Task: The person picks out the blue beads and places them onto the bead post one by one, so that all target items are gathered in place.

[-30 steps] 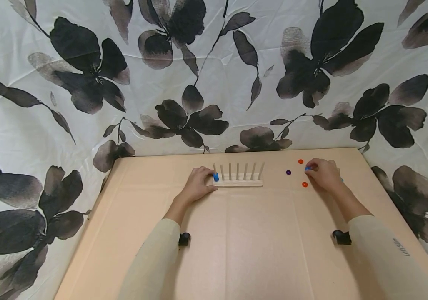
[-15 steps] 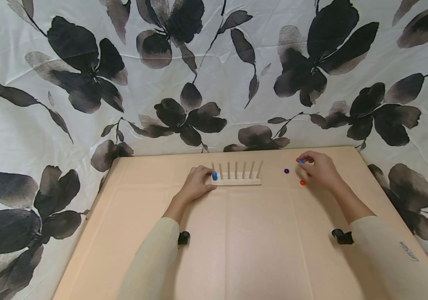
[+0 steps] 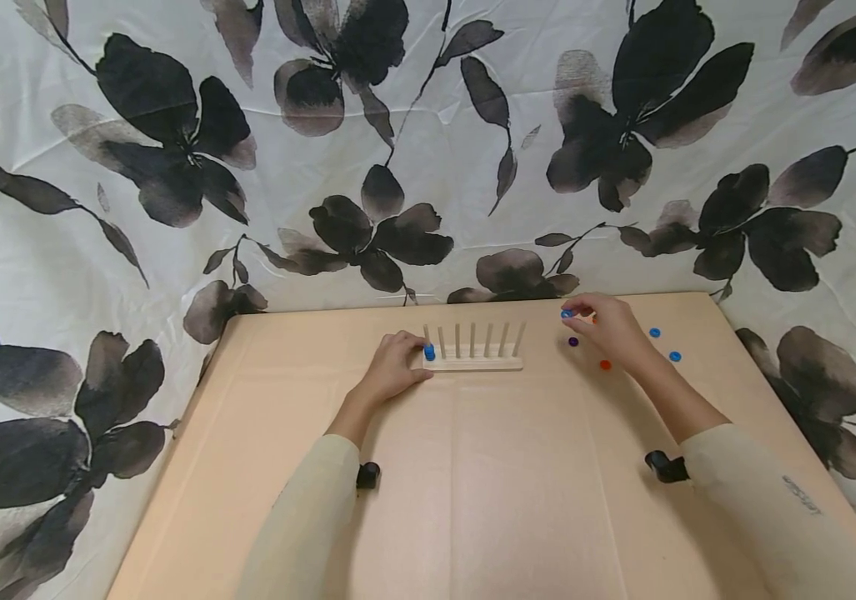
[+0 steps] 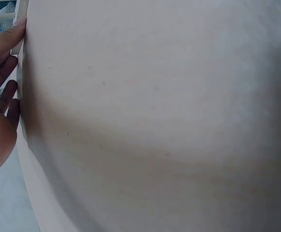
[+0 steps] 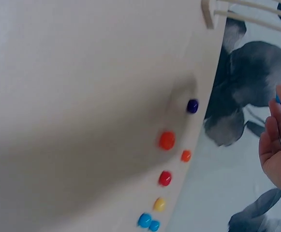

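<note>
Wooden rack (image 3: 476, 365) on the table (image 3: 518, 483), head view: seven pegs (image 3: 473, 337), blue beads (image 3: 429, 352) on the leftmost, left hand (image 3: 388, 368) gripping that end; right hand (image 3: 611, 329) pinching one blue bead (image 3: 566, 314). Left wrist: fingers (image 4: 7, 38) against the rack. Right wrist: loose, two blue beads (image 5: 144, 220), two orange (image 5: 167, 140), one purple (image 5: 192, 106), one red (image 5: 165, 178), one yellow (image 5: 159, 204).

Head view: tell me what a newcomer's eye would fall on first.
Probably the cloth with big dark flowers, behind the table. Next might come the left hand, holding the left end of the peg rack, and the right hand, pinching a blue bead to the rack's right. Bright loose beads lie near that hand.
</note>
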### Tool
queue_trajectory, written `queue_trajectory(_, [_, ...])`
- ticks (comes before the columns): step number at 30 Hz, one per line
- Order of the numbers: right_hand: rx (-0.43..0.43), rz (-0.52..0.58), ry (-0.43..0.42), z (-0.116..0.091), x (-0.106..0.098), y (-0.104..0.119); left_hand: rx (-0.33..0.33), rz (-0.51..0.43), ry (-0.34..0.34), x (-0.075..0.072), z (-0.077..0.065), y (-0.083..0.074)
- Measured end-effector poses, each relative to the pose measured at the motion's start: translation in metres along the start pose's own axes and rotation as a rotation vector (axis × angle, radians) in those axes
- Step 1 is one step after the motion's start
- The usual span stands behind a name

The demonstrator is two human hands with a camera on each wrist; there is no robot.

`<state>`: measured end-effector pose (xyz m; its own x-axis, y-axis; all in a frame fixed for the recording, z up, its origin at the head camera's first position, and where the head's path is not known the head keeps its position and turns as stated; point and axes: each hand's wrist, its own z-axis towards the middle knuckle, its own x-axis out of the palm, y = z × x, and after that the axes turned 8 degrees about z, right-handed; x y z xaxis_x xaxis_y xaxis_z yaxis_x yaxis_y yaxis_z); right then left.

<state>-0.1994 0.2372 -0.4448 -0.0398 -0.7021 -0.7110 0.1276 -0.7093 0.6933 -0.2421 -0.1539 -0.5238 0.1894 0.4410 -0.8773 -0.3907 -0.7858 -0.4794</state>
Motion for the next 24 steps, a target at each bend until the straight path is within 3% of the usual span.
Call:
queue_trajectory(12, [-0.148, 0.049, -0.012, 0.019, 0.015, 0.036, -0.013, -0.003, 0.014, -0.001, 0.000, 0.001])
queue_trajectory(24, [-0.257, 0.118, 0.033, 0.052, 0.043, 0.069, -0.039, 0.000, -0.022, 0.001, 0.012, -0.004])
